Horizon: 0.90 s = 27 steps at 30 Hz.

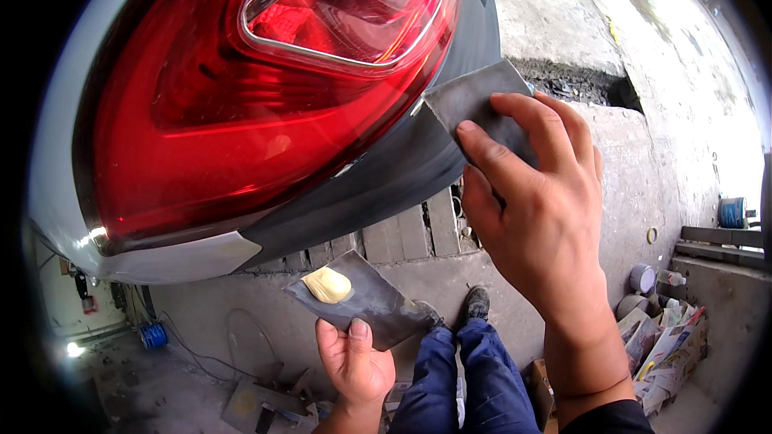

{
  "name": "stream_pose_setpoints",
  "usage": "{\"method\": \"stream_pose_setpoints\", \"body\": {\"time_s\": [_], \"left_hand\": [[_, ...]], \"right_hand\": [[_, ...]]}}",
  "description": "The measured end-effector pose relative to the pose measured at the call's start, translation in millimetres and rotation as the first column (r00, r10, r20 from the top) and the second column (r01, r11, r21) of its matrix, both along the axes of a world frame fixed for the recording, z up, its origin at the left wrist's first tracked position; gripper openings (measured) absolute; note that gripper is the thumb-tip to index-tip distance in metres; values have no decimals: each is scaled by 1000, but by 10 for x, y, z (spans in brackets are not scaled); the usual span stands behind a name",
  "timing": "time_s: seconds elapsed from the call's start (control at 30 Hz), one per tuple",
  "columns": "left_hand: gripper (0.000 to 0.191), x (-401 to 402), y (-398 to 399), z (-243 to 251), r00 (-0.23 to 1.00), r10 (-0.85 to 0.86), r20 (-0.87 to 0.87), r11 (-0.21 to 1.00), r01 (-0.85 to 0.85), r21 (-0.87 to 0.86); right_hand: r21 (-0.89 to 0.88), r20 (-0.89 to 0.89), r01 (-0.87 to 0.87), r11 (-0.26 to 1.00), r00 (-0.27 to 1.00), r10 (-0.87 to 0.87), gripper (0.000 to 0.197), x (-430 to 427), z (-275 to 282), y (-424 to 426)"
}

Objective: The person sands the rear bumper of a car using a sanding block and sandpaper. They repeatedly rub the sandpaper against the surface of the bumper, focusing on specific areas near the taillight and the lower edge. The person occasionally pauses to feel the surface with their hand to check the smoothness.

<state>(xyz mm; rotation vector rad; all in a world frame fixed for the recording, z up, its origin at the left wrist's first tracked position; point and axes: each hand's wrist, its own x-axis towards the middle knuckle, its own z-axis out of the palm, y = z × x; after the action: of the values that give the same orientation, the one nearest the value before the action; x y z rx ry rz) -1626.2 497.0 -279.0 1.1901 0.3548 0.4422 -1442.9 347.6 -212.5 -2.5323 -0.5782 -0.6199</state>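
Observation:
My right hand (537,193) grips a thin grey spreader plate (479,99), its corner close to the car's dark grey bumper (386,169) just below the tail light; whether it touches is hard to tell. The tail light (211,150) is red with a chrome-edged clear section. Lower down, my left hand (356,361) holds a second grey plate (368,295) by its near edge, thumb on top. A lump of pale yellow putty (327,285) rests near that plate's left corner. White body paint (181,259) borders the bumper at the left.
A drain grating (404,232) runs beneath the bumper, and a broken pit (579,84) opens in the concrete. Newspapers (663,349) and tape rolls (643,278) lie at right. A cable (193,355) crosses the floor near a blue can (153,336). My shoes (476,302) stand below.

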Motion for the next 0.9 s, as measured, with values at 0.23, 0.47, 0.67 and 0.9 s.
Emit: {"method": "stream_pose_setpoints", "body": {"time_s": [0.23, 0.47, 0.67, 0.9], "left_hand": [[44, -8, -9, 1, 1000, -4, 2, 1000, 4, -15], [44, -18, -17, 2, 1000, -2, -18, 1000, 2, 3], [44, -27, -9, -10, 1000, -3, -18, 1000, 3, 6], [42, -20, -16, -10, 1000, -14, 0, 1000, 14, -2]], "right_hand": [[52, -19, -29, 998, 999, 30, 35, -84, 28, -14], [56, -39, -64, 996, 997, 67, 36, -116, -14, 25], [70, -20, -36, 997, 999, 38, 34, -38, -54, 13], [107, 2, -16, 994, 1000, 16, 33, 56, -87, -38]]}}
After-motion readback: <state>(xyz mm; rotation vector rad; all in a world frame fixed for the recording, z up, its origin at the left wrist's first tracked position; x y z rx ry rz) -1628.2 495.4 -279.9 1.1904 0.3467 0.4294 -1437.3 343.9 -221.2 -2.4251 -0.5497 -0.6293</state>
